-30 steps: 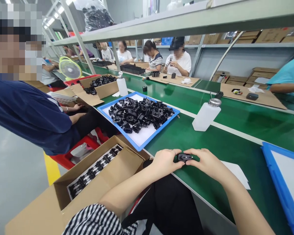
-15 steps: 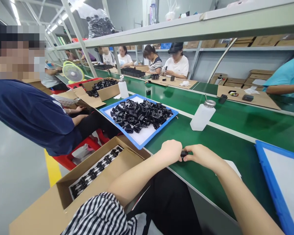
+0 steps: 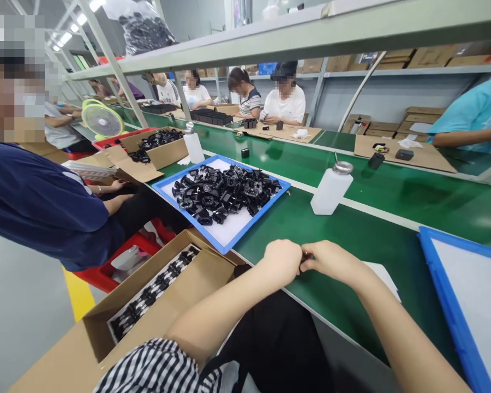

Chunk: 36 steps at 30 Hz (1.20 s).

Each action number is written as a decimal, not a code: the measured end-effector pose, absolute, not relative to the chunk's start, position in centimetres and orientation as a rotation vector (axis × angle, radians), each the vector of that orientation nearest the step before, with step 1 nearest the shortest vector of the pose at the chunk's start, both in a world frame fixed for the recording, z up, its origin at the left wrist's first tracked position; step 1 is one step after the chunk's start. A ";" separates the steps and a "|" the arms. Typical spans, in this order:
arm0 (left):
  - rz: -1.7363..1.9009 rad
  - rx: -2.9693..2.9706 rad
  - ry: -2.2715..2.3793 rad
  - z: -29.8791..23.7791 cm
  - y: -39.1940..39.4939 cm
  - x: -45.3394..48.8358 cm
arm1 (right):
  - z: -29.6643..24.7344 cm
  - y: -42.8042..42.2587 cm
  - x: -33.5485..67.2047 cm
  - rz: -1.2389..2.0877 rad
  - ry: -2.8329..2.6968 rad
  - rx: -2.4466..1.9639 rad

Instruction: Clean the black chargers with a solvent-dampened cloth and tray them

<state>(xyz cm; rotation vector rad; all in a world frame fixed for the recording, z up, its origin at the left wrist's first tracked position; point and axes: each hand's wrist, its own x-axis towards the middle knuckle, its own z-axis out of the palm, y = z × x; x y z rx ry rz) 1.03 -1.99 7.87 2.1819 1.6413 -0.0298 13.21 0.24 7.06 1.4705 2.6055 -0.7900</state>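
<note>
My left hand (image 3: 281, 260) and my right hand (image 3: 331, 260) meet over the near edge of the green belt (image 3: 352, 229). Both are closed, fingertips pressed together on a small black plastic part (image 3: 305, 255) that is almost wholly hidden between them. A blue tray (image 3: 270, 203) heaped with several black plastic parts (image 3: 223, 191) lies on the belt to the upper left of my hands. Just right of my right wrist lies a white sheet (image 3: 382, 277).
A white squeeze bottle (image 3: 331, 188) stands on the belt beyond my hands. Another blue tray (image 3: 466, 295) is at the right. An open cardboard box (image 3: 155, 297) of packed parts sits at my left knee. A person in dark blue (image 3: 45, 202) sits left; others work across the belt.
My hands have closed tighter round the black part, which showed between the fingers a second ago and is now nearly hidden. The view has shifted slightly.
</note>
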 end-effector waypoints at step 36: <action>0.563 1.939 1.133 1.1 -1.7 -1.5 | 4.4 -5.3 16.1 -0.449 2.835 1.827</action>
